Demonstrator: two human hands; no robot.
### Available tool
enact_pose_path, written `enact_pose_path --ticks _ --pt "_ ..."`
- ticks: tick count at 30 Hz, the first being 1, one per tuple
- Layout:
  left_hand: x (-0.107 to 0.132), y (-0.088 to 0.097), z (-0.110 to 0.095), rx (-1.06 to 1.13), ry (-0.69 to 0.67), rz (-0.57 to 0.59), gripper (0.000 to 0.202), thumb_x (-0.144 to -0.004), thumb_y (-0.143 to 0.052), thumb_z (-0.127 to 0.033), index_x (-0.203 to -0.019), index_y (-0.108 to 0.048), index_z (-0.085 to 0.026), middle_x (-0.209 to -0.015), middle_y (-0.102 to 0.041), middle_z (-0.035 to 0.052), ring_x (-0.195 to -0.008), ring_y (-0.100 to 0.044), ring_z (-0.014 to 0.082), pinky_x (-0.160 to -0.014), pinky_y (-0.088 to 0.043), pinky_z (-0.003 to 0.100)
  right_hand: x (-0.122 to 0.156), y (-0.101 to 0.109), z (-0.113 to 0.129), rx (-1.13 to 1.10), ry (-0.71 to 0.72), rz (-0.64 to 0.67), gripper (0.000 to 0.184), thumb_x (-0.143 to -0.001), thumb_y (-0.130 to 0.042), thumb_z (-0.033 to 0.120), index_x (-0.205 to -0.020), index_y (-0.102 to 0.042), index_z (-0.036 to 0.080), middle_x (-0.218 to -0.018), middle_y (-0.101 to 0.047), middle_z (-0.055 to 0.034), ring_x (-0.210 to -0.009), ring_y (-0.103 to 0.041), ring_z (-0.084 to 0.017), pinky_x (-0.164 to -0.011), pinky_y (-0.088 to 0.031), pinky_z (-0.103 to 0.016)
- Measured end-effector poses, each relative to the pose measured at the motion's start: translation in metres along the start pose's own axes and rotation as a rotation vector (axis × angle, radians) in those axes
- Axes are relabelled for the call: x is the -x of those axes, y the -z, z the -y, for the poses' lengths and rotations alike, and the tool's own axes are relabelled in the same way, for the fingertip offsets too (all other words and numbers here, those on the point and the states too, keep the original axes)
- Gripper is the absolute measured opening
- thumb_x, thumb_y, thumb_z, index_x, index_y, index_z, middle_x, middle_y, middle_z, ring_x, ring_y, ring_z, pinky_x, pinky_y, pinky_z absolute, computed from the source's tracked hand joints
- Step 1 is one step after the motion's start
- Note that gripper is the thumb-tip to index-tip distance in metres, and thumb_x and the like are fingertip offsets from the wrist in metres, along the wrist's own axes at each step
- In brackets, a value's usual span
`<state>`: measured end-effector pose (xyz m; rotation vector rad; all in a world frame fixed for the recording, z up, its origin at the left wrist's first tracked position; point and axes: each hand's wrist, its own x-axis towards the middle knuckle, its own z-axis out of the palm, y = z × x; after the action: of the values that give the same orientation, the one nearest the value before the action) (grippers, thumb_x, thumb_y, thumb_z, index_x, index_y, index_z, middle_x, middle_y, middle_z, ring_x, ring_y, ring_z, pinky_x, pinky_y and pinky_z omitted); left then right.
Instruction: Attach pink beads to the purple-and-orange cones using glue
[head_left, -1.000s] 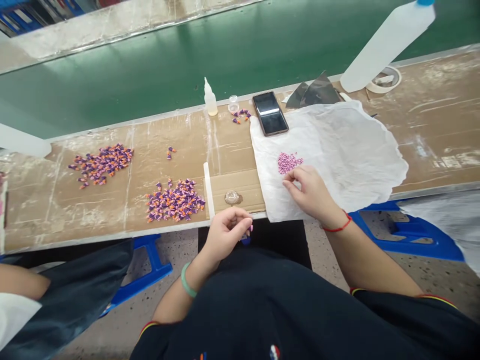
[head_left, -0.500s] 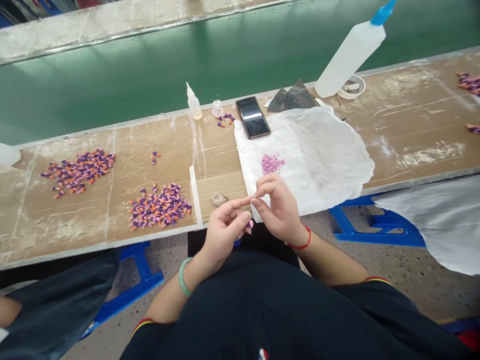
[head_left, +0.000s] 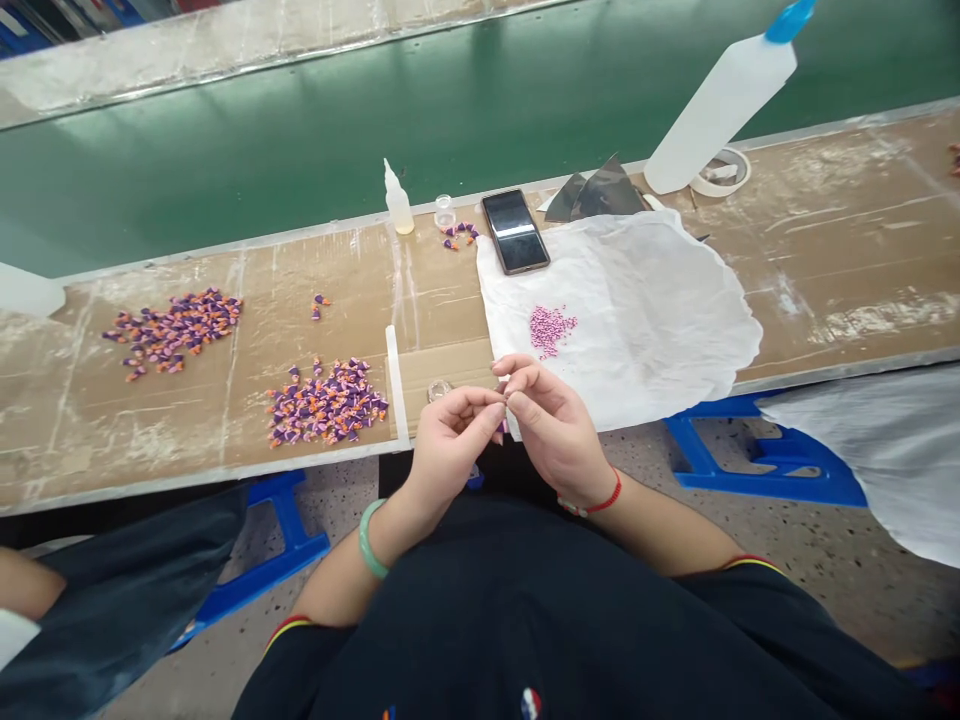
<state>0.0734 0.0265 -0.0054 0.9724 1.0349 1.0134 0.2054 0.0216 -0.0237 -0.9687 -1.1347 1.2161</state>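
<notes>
Head view: the left hand (head_left: 452,450) and right hand (head_left: 555,432) curled inward at the edge of the cardboard-topped bench (head_left: 840,250), their fingertips (head_left: 504,396) meeting in a tight pinch on something too small to make out. Just beyond them lay crinkled white tissue paper (head_left: 630,320) bearing a small heap of pink granules (head_left: 551,330). To the left sat two piles of small purple-and-orange pointed pieces (head_left: 326,405), with a translucent plastic dropper bottle (head_left: 398,199) and a glossy black smartphone (head_left: 515,231) farther along the bench.
</notes>
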Motion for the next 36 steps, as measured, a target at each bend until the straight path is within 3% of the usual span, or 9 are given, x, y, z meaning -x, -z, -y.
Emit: enact_pose_path --ticks 3,7,11,17,23,28,32,34,36 --pt "0.001 0.0 -0.002 -0.156 -0.146 -0.03 0.021 -0.081 -0.071 -0.036 -0.076 -0.067 -0.016 -0.061 -0.062 -0.0001 -0.053 -0.054 0.0096 -0.053 -0.045 0.022 0.004 -0.008 -0.003 -0.109 -0.045 -0.047 0.019 -0.089 -0.064 0.037 -0.08 -0.057 0.022 -0.105 -0.054 -0.0057 -0.081 -0.055 -0.016 -0.065 -0.052 -0.03" --pt "0.004 0.002 -0.005 -0.315 -0.236 -0.053 0.015 -0.083 -0.066 -0.029 -0.074 -0.065 -0.016 -0.06 -0.059 -0.001 -0.053 -0.051 0.0093 -0.052 -0.042 0.022 0.006 -0.007 -0.002 -0.032 -0.012 -0.064 0.014 -0.089 -0.064 0.032 -0.081 -0.059 0.022 -0.095 -0.054 -0.0046 -0.086 -0.057 -0.018 -0.072 -0.052 -0.031" --pt "0.003 0.007 -0.008 -0.236 -0.118 0.003 0.021 -0.082 -0.067 -0.033 -0.069 -0.06 -0.017 -0.057 -0.057 -0.002 -0.05 -0.05 0.009 -0.049 -0.042 0.021 0.001 0.005 0.01 0.205 0.094 0.024 0.009 -0.091 -0.058 0.024 -0.082 -0.059 0.022 -0.087 -0.06 -0.0039 -0.083 -0.059 -0.018 -0.076 -0.05 -0.033" --pt "0.002 0.013 -0.014 -0.127 0.045 0.127 0.03 -0.077 -0.073 -0.041 -0.067 -0.058 -0.017 -0.055 -0.055 -0.0033 -0.046 -0.047 0.0073 -0.047 -0.04 0.02 -0.014 0.02 0.033 0.564 0.223 0.302 0.014 -0.085 -0.054 0.014 -0.074 -0.052 0.022 -0.068 -0.056 0.0009 -0.063 -0.049 -0.014 -0.061 -0.041 -0.028" --pt "0.003 0.016 -0.019 -0.112 0.129 0.151 0.036 -0.072 -0.079 -0.045 -0.067 -0.059 -0.016 -0.056 -0.057 -0.0023 -0.047 -0.048 0.0069 -0.046 -0.037 0.02 -0.021 0.022 0.04 0.62 0.275 0.43 0.015 -0.079 -0.055 0.011 -0.07 -0.05 0.021 -0.064 -0.055 0.0024 -0.059 -0.048 -0.012 -0.055 -0.04 -0.025" --pt "0.002 0.02 -0.023 0.037 0.301 0.229 0.046 -0.065 -0.082 -0.056 -0.068 -0.059 -0.016 -0.055 -0.054 -0.0026 -0.041 -0.036 0.0031 -0.04 -0.023 0.019 -0.024 0.024 0.039 0.589 0.303 0.475 0.015 -0.081 -0.053 0.01 -0.071 -0.051 0.022 -0.066 -0.057 0.002 -0.059 -0.05 -0.011 -0.056 -0.044 -0.024" --pt "0.0 0.021 -0.023 0.053 0.361 0.266 0.052 -0.064 -0.082 -0.061 -0.064 -0.056 -0.015 -0.047 -0.047 -0.0052 -0.037 -0.024 0.0007 -0.04 -0.016 0.019 -0.028 0.027 0.036 0.773 0.573 0.514 0.018 -0.088 -0.049 0.013 -0.074 -0.054 0.023 -0.072 -0.062 -0.0017 -0.065 -0.056 -0.015 -0.06 -0.046 -0.029" --pt "0.0 0.021 -0.022 0.047 0.352 0.285 0.053 -0.066 -0.081 -0.061 -0.062 -0.054 -0.016 -0.045 -0.045 -0.0059 -0.037 -0.025 0.0011 -0.039 -0.016 0.018 -0.029 0.029 0.035 0.855 0.719 0.552 0.018 -0.09 -0.048 0.014 -0.079 -0.057 0.025 -0.08 -0.067 -0.0037 -0.072 -0.059 -0.018 -0.066 -0.048 -0.033" --pt "0.001 0.019 -0.023 0.015 0.274 0.259 0.05 -0.068 -0.079 -0.06 -0.063 -0.054 -0.017 -0.047 -0.048 -0.005 -0.038 -0.032 0.0029 -0.04 -0.021 0.018 -0.029 0.029 0.035 0.851 0.759 0.548 0.017 -0.091 -0.049 0.015 -0.084 -0.06 0.026 -0.086 -0.07 -0.0041 -0.077 -0.061 -0.019 -0.07 -0.049 -0.036"
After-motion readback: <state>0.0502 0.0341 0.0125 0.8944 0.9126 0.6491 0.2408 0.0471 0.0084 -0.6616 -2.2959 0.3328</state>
